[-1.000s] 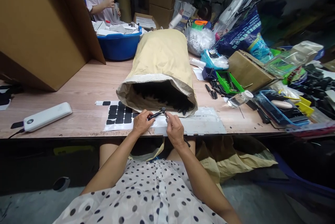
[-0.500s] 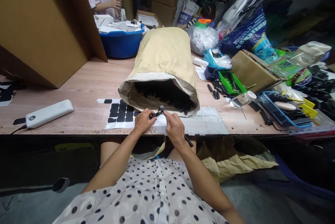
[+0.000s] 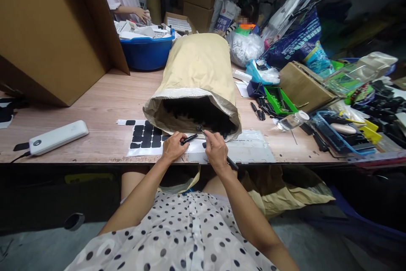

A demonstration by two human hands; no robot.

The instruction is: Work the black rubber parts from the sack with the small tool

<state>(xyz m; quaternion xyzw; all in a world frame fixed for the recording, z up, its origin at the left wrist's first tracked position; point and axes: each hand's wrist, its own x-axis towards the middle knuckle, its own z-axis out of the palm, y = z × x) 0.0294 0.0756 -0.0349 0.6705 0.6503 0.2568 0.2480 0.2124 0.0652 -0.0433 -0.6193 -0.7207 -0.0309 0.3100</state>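
Note:
My left hand [image 3: 173, 147] rests at the table's front edge with its fingers closed round a thin black rod-shaped part [image 3: 189, 138]. My right hand [image 3: 216, 151] is just to its right, closed on a second thin black tool [image 3: 232, 162] whose small round tip [image 3: 199, 128] points toward the mouth of a big tan paper sack [image 3: 196, 78] lying on its side. The dark sack mouth [image 3: 198, 119] shows several black parts inside. A white sheet of black square pads [image 3: 144, 135] lies beside my left hand.
A white power bank [image 3: 57, 136] lies at the left on the wooden table [image 3: 104, 97]. A large cardboard box [image 3: 47, 30] and a blue basin [image 3: 146, 53] stand behind. Green tray [image 3: 279, 99], plastic bottle [image 3: 290, 121] and cluttered bins fill the right. Another person's hand [image 3: 142, 14] works at the basin.
My right hand has shifted a little right and forward, drawing its tool's tip away from the rod in my left hand. The person at the back lowered a hand to the basin.

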